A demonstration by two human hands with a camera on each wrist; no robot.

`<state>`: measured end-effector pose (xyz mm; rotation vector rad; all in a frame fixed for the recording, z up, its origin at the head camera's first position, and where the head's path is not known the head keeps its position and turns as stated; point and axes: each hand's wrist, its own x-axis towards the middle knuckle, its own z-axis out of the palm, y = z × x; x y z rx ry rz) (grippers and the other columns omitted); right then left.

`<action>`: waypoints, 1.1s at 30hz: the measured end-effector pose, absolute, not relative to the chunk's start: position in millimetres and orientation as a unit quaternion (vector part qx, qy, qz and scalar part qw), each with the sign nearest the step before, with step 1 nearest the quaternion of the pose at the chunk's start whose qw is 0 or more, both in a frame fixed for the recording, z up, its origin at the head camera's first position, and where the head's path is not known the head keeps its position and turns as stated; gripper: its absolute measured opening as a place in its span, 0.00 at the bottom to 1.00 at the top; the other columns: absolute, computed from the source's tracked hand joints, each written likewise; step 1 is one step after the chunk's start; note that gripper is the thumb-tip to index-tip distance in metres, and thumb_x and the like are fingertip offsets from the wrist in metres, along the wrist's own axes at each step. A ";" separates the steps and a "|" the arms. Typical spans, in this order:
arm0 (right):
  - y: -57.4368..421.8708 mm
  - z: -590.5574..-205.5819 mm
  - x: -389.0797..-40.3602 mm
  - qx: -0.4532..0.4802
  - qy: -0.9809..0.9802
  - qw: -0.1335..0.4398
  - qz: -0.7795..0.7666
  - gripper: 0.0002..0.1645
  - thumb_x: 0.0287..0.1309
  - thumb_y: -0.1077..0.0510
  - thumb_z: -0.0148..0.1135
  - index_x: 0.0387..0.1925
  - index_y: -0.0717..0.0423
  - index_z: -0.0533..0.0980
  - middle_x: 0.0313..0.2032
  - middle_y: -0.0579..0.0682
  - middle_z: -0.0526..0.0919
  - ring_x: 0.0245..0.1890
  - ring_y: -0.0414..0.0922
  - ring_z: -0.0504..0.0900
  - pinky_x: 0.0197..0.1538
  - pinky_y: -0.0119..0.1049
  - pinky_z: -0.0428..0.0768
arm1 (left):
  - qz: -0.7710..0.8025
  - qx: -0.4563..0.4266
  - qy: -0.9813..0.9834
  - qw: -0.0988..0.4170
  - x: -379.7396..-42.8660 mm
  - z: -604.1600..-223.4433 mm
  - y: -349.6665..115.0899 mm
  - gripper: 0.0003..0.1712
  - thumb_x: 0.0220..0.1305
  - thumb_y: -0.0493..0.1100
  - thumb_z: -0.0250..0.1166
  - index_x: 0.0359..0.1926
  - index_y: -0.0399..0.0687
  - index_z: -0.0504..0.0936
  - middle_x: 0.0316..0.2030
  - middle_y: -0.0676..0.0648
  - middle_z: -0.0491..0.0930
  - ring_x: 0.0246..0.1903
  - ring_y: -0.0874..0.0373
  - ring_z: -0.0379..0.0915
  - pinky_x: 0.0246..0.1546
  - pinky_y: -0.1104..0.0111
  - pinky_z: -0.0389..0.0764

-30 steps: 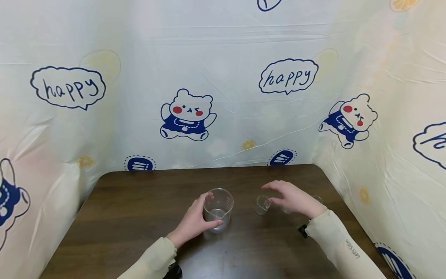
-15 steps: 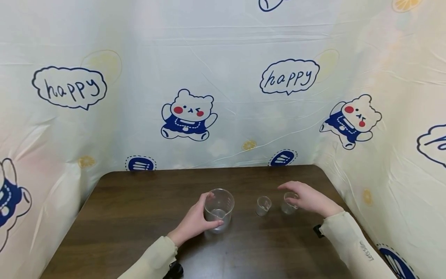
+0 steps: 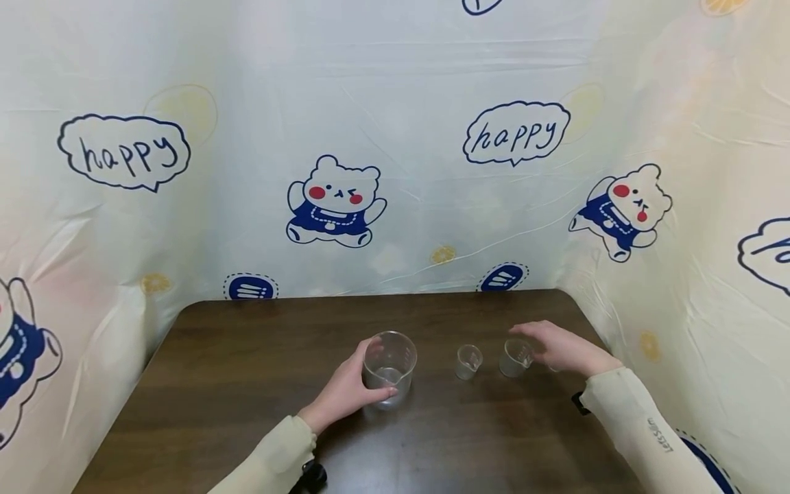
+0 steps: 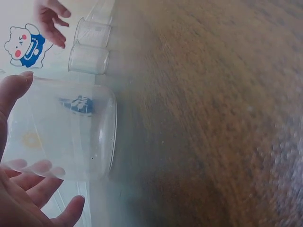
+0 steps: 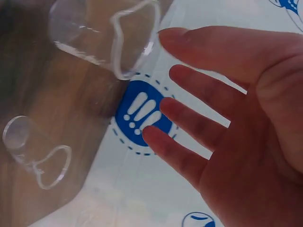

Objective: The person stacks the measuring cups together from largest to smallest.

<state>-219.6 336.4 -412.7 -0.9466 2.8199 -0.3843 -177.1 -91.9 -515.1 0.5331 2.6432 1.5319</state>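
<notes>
My left hand grips a large clear beaker standing upright on the table, its thumb and fingers around the side. In the left wrist view the fingers of that hand show against the beaker wall. To the right stand a small clear beaker and a medium one, both upright. Just right of the medium beaker hovers my right hand, its fingers loosely extended and holding nothing. Another beaker shows partly in the left wrist view; in the head view my right hand mostly hides it.
Everything stands on a dark brown wooden table with rounded far corners. A pale curtain printed with bears and the word "happy" surrounds its back and sides.
My right hand has moved rightward from above the small beaker, past the medium one, uncovering both. The left hand and large beaker have stayed in place.
</notes>
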 end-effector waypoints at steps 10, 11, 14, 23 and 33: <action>342.3 -432.6 -225.4 -0.299 0.942 0.093 -0.120 0.39 0.51 0.77 0.70 0.67 0.65 0.74 0.64 0.64 0.79 0.63 0.65 0.77 0.64 0.62 0.74 | 0.487 0.167 0.857 0.014 -178.7 -514.9 -91.5 0.57 0.49 0.54 0.85 0.76 0.53 0.63 0.66 0.49 0.76 0.65 0.53 0.73 0.63 0.50 0.74; 342.3 -433.8 -225.8 -0.295 0.944 0.094 -0.116 0.40 0.51 0.77 0.70 0.67 0.64 0.74 0.64 0.64 0.79 0.63 0.65 0.77 0.64 0.63 0.74 | 0.486 0.167 0.858 0.014 -178.6 -514.9 -91.6 0.57 0.49 0.54 0.85 0.75 0.53 0.63 0.67 0.49 0.76 0.66 0.53 0.73 0.63 0.50 0.74; 342.6 -437.7 -227.1 -0.286 0.947 0.098 -0.104 0.41 0.51 0.76 0.72 0.68 0.63 0.73 0.63 0.64 0.79 0.63 0.66 0.77 0.63 0.63 0.74 | 0.485 0.167 0.858 0.016 -178.2 -514.5 -91.9 0.57 0.50 0.54 0.85 0.75 0.53 0.63 0.67 0.49 0.76 0.66 0.52 0.73 0.63 0.49 0.74; 343.6 -444.7 -231.3 -0.262 0.946 0.139 -0.132 0.46 0.53 0.77 0.69 0.74 0.58 0.69 0.67 0.65 0.75 0.66 0.66 0.74 0.63 0.62 0.76 | 0.484 0.171 0.858 0.017 -177.9 -513.1 -91.4 0.57 0.50 0.54 0.84 0.75 0.51 0.63 0.67 0.47 0.76 0.66 0.51 0.73 0.63 0.48 0.74; 341.2 -445.6 -230.7 -0.264 0.940 0.156 -0.150 0.45 0.53 0.79 0.67 0.73 0.56 0.70 0.63 0.63 0.77 0.61 0.62 0.79 0.58 0.58 0.80 | 0.480 0.169 0.861 0.013 -176.9 -513.7 -91.6 0.56 0.50 0.55 0.84 0.75 0.52 0.63 0.67 0.49 0.76 0.66 0.52 0.73 0.63 0.49 0.74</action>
